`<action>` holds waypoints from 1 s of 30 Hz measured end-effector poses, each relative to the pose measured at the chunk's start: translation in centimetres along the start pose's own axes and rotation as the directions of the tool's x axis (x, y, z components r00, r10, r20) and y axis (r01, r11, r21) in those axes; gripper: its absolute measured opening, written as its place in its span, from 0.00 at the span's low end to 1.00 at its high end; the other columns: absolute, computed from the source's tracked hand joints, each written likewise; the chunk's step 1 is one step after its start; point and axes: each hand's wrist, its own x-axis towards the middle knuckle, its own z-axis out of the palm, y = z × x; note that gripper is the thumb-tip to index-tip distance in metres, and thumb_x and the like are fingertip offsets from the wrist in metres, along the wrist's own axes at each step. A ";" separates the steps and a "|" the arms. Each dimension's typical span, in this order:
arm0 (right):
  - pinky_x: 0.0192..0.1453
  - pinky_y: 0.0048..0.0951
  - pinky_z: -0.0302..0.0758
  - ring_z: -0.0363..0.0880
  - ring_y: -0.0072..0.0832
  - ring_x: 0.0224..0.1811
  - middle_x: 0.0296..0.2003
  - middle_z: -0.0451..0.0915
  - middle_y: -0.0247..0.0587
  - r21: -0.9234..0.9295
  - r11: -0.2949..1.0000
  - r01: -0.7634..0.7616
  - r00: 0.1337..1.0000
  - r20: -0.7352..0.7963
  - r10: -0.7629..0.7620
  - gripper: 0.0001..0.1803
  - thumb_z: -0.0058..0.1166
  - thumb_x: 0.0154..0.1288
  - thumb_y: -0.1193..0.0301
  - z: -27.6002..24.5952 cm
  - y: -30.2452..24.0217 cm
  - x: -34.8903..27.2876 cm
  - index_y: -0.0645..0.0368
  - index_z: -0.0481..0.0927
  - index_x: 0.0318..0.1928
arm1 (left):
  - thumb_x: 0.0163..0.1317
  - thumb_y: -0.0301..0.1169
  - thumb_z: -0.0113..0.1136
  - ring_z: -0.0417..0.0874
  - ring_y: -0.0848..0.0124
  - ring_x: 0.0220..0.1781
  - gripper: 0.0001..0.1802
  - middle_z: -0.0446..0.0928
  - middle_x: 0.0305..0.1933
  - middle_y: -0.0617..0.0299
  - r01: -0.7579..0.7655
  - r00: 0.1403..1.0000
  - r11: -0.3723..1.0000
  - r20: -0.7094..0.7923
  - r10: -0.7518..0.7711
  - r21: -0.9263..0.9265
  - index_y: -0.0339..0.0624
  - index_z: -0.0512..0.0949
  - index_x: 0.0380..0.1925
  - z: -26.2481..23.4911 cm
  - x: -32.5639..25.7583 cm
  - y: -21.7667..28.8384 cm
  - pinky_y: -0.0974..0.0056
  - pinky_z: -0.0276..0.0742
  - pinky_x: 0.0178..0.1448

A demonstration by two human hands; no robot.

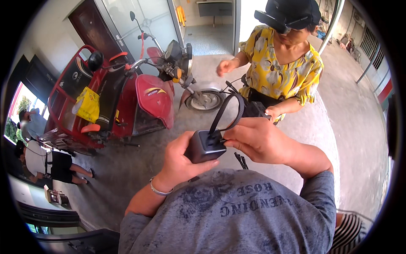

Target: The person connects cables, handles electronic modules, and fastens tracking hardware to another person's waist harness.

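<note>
My left hand [177,158] is wrapped around a dark grey box-shaped device [198,151] with rounded edges, perhaps a power bank, held in front of my chest. A black cable [218,116] rises from the device's top face and loops over toward my right hand [260,139]. The fingers of that hand are closed on the cable beside the device; its end there is partly covered by my fingertips. Below my right wrist, several black cable ends [241,161] hang near my shirt.
Facing me, a person in a yellow patterned top [281,63] holds a black device [256,110] with cables. A red three-wheeled motor cart [154,99] stands on the left, a yellow bag [88,105] on it. Two more people [40,156] are at far left. The floor is concrete.
</note>
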 end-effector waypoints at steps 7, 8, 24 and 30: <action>0.34 0.44 0.74 0.79 0.51 0.32 0.30 0.75 0.48 0.010 0.999 -0.046 0.998 0.041 0.046 0.09 0.63 0.61 0.78 0.7 0.7 -1.2 0.64 0.77 0.40 | 0.44 0.31 0.82 0.84 0.74 0.41 0.30 0.83 0.41 0.60 0.156 0.987 0.982 0.041 -0.152 -0.109 0.36 0.78 0.47 1.1 -0.6 0.1 0.67 0.79 0.49; 0.34 0.44 0.74 0.79 0.51 0.32 0.30 0.75 0.48 0.007 0.999 -0.050 0.998 0.043 0.050 0.09 0.63 0.61 0.77 0.7 0.8 -1.3 0.64 0.77 0.39 | 0.44 0.31 0.82 0.83 0.75 0.42 0.30 0.83 0.41 0.61 0.185 0.982 0.972 0.052 -0.179 -0.144 0.36 0.79 0.47 1.3 -0.6 0.1 0.67 0.79 0.49; 0.45 0.29 0.80 0.84 0.25 0.36 0.35 0.85 0.40 0.135 0.766 -0.629 0.633 -0.483 0.605 0.09 0.63 0.67 0.74 1.5 8.8 -16.6 0.65 0.82 0.44 | 0.60 0.18 0.65 0.84 0.49 0.53 0.23 0.80 0.53 0.43 0.297 0.669 0.462 -0.163 -0.725 -0.836 0.33 0.72 0.56 1.9 -6.2 -8.0 0.45 0.81 0.63; 0.46 0.28 0.79 0.83 0.22 0.40 0.39 0.86 0.41 0.345 0.540 -0.767 0.434 -0.341 0.834 0.14 0.61 0.70 0.69 4.4 12.7 -21.2 0.66 0.82 0.49 | 0.64 0.26 0.67 0.83 0.49 0.55 0.24 0.79 0.54 0.45 0.218 0.628 0.389 -0.177 -0.758 -0.895 0.35 0.70 0.58 2.3 -5.0 -9.7 0.45 0.79 0.64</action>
